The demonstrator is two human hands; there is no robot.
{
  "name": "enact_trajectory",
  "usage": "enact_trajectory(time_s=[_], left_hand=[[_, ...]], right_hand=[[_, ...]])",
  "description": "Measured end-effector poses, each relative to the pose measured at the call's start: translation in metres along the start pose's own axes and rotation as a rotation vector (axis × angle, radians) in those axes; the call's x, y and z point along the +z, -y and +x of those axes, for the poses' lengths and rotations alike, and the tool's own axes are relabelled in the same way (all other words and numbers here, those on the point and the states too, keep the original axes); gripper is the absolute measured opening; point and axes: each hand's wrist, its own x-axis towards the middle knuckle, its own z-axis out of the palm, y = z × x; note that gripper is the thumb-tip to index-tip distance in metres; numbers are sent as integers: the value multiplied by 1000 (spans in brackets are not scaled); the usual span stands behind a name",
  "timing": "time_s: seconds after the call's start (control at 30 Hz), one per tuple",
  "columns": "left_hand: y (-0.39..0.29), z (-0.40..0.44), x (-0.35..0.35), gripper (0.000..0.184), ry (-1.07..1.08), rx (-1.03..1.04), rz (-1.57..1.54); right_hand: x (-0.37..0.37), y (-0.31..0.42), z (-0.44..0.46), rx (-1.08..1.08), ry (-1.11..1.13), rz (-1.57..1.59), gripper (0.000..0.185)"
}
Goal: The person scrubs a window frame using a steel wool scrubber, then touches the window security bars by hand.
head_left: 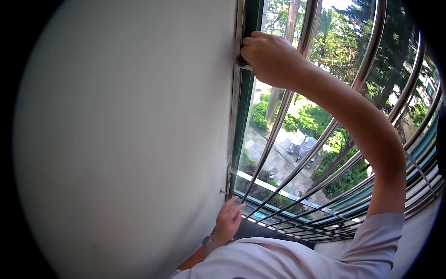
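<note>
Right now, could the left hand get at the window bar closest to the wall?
Probably yes. The left hand is up with its fingers spread, close to the lower part of that window bar, and nothing visible blocks the way.

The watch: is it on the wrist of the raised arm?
No, the watch sits at the wrist of the lowered left hand, beside the wall.

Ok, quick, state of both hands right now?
Left hand: open, fingers apart, nothing visible in it.
Right hand: curled closed at the window frame; whether it grips anything is hidden.
</note>
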Motion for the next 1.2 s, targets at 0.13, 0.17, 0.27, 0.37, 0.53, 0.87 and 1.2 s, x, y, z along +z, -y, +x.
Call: enact_trajectory(time_s=[0.13, 0.17, 0.27, 0.37, 0.53, 0.87, 1.2], left_hand=[[-5, -3, 11, 31, 17, 49, 23], [-8, -3, 14, 31, 15, 79, 43], [-19, -8, 22, 30, 59, 50, 25], [-31, -17, 31, 28, 99, 42, 29], [-32, -51, 63, 29, 149, 41, 54], [-70, -96, 68, 29, 234, -324, 81], [-57, -87, 84, 31, 193, -268, 160]], right_hand=[[-2, -7, -2, 180, 91, 367, 14], [0, -4, -4, 188, 121, 388, 14], [-18, 47, -33, -79, -70, 333, 8], [11, 120, -79, -205, -72, 456, 3], [127, 225, -206, 47, 77, 905, 14], [194, 308, -564, 828, 700, 1139, 26], [132, 371, -814, 1451, 1380, 864, 35]])
